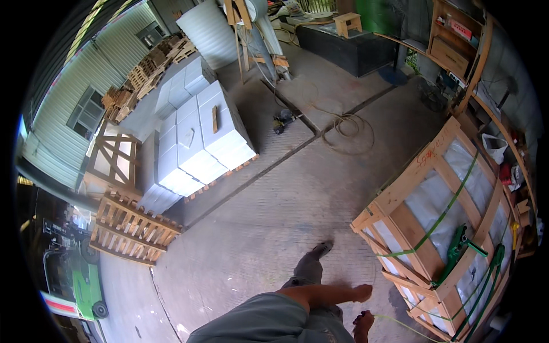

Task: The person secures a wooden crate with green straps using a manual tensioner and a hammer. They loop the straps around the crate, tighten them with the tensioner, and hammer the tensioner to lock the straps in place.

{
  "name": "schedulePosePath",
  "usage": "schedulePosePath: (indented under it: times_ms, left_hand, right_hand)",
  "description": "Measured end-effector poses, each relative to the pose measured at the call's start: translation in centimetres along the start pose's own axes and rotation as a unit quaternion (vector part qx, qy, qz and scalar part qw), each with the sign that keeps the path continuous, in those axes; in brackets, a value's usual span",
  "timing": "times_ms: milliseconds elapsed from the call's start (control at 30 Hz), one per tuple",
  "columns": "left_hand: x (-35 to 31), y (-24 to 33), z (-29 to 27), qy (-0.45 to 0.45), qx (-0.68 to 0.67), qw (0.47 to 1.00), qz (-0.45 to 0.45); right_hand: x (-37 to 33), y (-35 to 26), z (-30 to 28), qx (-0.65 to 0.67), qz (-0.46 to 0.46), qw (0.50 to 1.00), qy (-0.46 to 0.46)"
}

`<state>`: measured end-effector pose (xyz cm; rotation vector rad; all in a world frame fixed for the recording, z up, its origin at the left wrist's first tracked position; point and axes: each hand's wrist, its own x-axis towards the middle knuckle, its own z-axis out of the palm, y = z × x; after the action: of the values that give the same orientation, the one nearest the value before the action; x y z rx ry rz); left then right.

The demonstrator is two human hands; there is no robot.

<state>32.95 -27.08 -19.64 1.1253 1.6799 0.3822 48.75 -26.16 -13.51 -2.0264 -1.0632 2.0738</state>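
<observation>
My left hand (362, 293) is closed like a fist in front of my body, beside the crate's near end. What it holds, if anything, is too small to make out. Just below it, my right hand (363, 320) is closed on a thin pale-green strap (398, 321) that runs toward the crate's lower edge. The slatted wooden crate (413, 214), with white-wrapped contents, stands to my right. Green straps (452, 201) cross it. On top lie a green strapping tool (457, 247) and a long-handled green tool (496, 260).
White blocks (191, 140) are stacked on a pallet at left, near an upright pallet (134, 226) and a green forklift (86, 288). A coiled hose (347, 134) and a small machine (283, 121) lie on the floor ahead. Wooden shelves (457, 43) stand far right.
</observation>
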Motion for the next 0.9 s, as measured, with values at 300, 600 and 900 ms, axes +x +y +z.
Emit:
schedulePosePath:
  times_ms: [300,600,900]
  left_hand:
    - [-0.6,7.9,3.7,-0.035,-0.183,0.981,-0.046]
    - [-3.3,8.9,2.2,-0.035,-0.061,0.997,-0.035]
    - [-5.5,9.8,0.6,-0.128,-0.061,0.989,0.032]
  right_hand:
    - [1.8,4.3,-1.3,0.016,-0.141,0.984,-0.111]
    - [0.5,3.2,-7.7,0.036,-0.132,0.975,-0.178]
    - [8.3,-6.9,-25.4,0.594,-0.101,0.795,0.075]
